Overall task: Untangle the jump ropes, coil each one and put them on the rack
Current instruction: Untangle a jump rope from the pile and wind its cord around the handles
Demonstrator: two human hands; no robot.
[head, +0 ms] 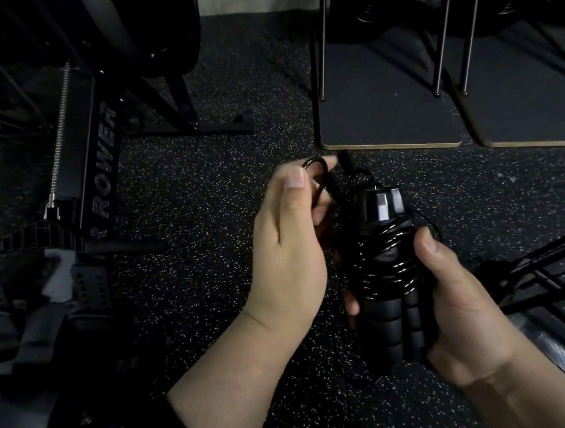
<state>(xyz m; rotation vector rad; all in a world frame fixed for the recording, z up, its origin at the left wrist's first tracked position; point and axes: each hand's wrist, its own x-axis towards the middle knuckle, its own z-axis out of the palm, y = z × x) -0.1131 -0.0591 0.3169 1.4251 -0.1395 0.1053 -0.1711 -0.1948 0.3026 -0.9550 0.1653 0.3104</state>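
A black jump rope [388, 260] has its glossy cord wound in several turns around its two ribbed foam handles, held upright above the floor. My right hand [459, 299] grips the handle bundle from the right, thumb on the coils. My left hand [292, 246] pinches the loose end loop of the cord [316, 166] at the top left of the bundle. No second rope can be made out in this dim view.
A rowing machine [89, 178] fills the left side. Two dark platform bases with metal posts [387, 116] stand at the back right. A black metal frame [539, 265] lies low on the right. Speckled rubber floor [207, 185] spreads in between.
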